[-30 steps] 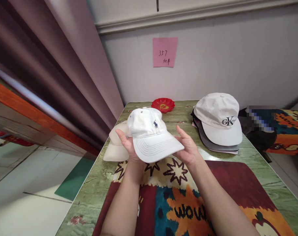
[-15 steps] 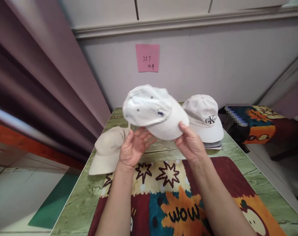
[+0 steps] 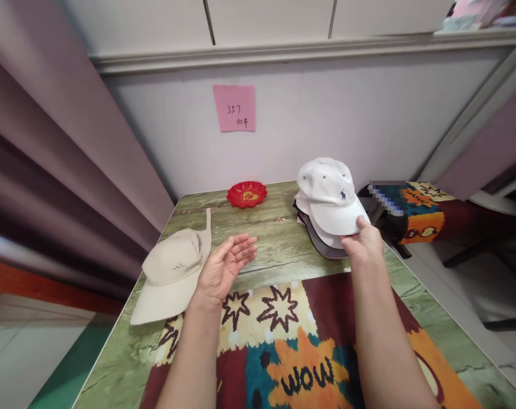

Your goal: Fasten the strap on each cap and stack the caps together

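Note:
My right hand (image 3: 364, 238) grips the brim of a white baseball cap (image 3: 326, 179) with a small dark blue emblem, thumb on top and fingers below. This cap sits on a stack of other caps at the table's right; a dark grey cap (image 3: 321, 243) shows underneath, and the rest is mostly hidden. My left hand (image 3: 227, 264) hovers over the table with fingers apart and nothing in it. Just left of it lies a beige baseball cap (image 3: 172, 267) with a small three-bar logo, its strap sticking up at the back.
A red scalloped dish (image 3: 247, 195) stands at the back of the wood-patterned table (image 3: 266, 241). A colourful mat (image 3: 309, 363) covers the front. Behind rises a wall with a pink note (image 3: 234, 108). A purple curtain (image 3: 91, 113) hangs at left.
The white cap has moved right from between both hands onto the stack, covering the cap with the black letters. My left hand has let go of it. The red dish has come into view.

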Motion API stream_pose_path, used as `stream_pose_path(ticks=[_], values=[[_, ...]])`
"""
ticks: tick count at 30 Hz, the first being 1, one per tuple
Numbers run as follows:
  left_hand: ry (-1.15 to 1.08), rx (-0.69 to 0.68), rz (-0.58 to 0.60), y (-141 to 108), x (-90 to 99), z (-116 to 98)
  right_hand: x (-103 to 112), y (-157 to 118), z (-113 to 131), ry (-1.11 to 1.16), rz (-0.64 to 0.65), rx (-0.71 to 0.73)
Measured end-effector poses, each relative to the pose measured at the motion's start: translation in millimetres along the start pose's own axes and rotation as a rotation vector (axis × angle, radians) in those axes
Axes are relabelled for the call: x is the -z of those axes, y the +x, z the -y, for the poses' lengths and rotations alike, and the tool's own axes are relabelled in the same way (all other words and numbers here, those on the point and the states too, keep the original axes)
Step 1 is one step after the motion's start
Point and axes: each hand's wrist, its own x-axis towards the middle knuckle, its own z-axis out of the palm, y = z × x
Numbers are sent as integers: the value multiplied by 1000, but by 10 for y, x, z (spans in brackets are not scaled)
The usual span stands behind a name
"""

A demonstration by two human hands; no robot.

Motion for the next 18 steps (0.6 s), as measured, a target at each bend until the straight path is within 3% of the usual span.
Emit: stream_pose_path(ticks=[3, 7, 16, 18], values=[[0, 3, -23, 6, -6, 8, 43, 109, -127, -21, -8, 71], [-4, 0, -52, 3, -21, 2, 115, 218, -210, -192, -44, 266], [-40, -13, -134, -12, -72, -29, 273, 281, -174, -382, -218, 398], [-43, -13, -138, -5, -66, -23, 304, 293, -139, -470, -187, 473]])
